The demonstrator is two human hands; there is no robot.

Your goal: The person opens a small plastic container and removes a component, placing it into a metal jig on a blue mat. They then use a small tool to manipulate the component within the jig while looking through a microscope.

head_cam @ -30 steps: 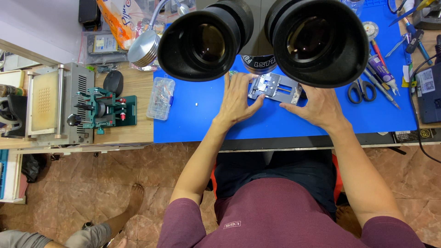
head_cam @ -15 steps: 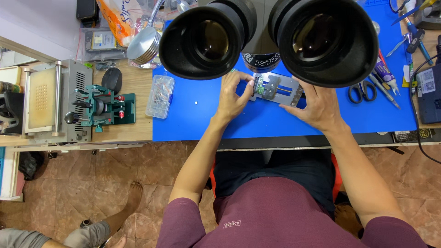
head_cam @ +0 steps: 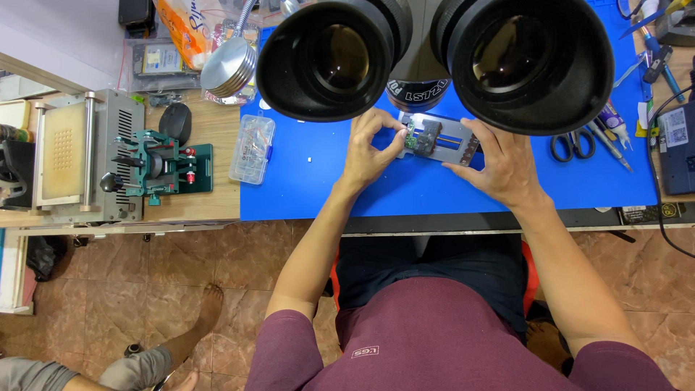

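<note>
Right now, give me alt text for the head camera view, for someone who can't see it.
Both hands, left hand and right hand, hold a metal fixture carrying a small circuit board on a blue mat, beneath two large microscope eyepieces. Scissors lie to the right.

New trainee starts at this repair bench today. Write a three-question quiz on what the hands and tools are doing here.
1. True or false: both hands touch the metal board holder on the blue mat.
2. Which hand pinches the holder's end with the small green board? A) left hand B) right hand
3. What black-handled tool lies to the right of the right hand?

Key: 1 true. 2 A. 3 the scissors.
</note>
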